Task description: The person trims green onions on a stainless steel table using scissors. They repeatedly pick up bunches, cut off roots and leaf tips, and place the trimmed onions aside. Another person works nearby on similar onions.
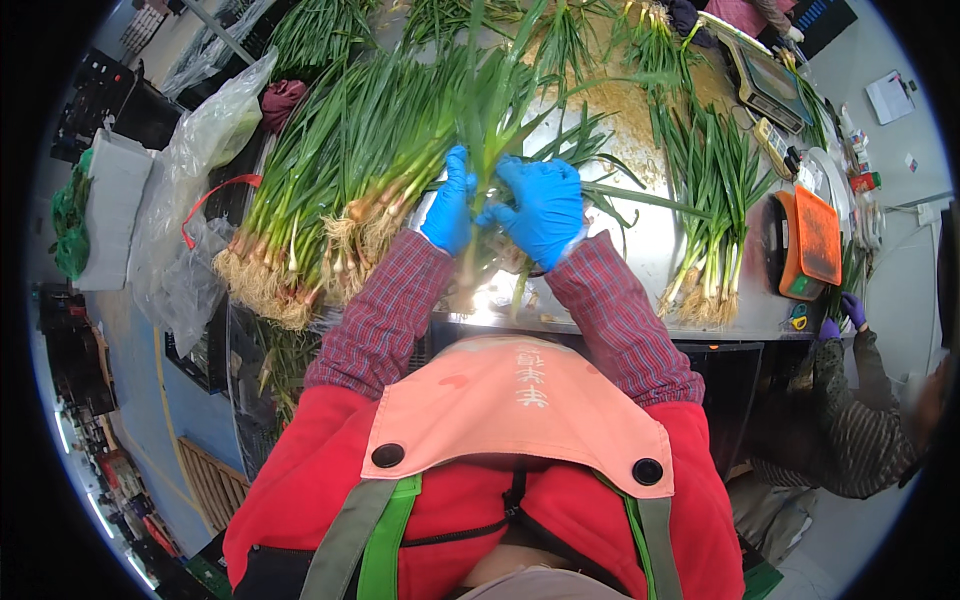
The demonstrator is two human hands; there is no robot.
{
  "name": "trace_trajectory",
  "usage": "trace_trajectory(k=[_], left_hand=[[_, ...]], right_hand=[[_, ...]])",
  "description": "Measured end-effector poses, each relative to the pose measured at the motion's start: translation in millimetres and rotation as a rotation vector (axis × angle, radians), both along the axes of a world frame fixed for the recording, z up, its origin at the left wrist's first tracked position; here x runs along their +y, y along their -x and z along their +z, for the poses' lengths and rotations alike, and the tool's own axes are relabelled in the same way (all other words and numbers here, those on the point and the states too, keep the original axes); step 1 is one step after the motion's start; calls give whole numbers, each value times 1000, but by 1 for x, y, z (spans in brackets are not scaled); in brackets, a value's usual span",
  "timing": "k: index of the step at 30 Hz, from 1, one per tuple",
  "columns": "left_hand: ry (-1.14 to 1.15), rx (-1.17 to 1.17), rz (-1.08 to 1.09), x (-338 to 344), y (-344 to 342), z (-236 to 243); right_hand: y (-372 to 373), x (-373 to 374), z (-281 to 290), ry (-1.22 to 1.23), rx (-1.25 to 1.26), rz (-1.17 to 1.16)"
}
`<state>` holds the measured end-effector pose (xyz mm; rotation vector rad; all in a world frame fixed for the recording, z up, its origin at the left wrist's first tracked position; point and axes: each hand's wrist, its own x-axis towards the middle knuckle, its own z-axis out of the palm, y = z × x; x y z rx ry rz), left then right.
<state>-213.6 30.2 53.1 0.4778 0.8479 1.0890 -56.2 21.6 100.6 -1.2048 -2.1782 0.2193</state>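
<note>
Both my hands wear blue gloves and meet at the near edge of the metal table. My left hand [449, 207] is closed around an upright green garlic plant [487, 145], its leaves pointing away from me and its root end blurred by motion. Thumb and fingers of my right hand [545, 208] are bent in against the same plant from the other side; the exact grip is partly hidden. Left of my hands lies a big pile of green garlic [370, 130], whose pale, hairy roots face me. Loose stripped leaves [590, 150] lie just beyond my right hand.
Right of me lies a bunch of green garlic [712, 200], beside an orange scale [815, 238] and blue-yellow scissors [798, 317]. A larger scale [765, 85] stands farther back. Clear plastic sheeting [185, 200] hangs at the left. A co-worker's purple-gloved hand [853, 310] shows at the right.
</note>
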Motion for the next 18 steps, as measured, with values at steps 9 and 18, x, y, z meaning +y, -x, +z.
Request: trace_trajectory(k=[9,18], left_hand=[[52,192,45,-4,-3,-9],[22,430,158,9,-3,-19]], right_hand=[[27,5,-41,-108,-301,-178],[43,18,-53,69,-246,-177]])
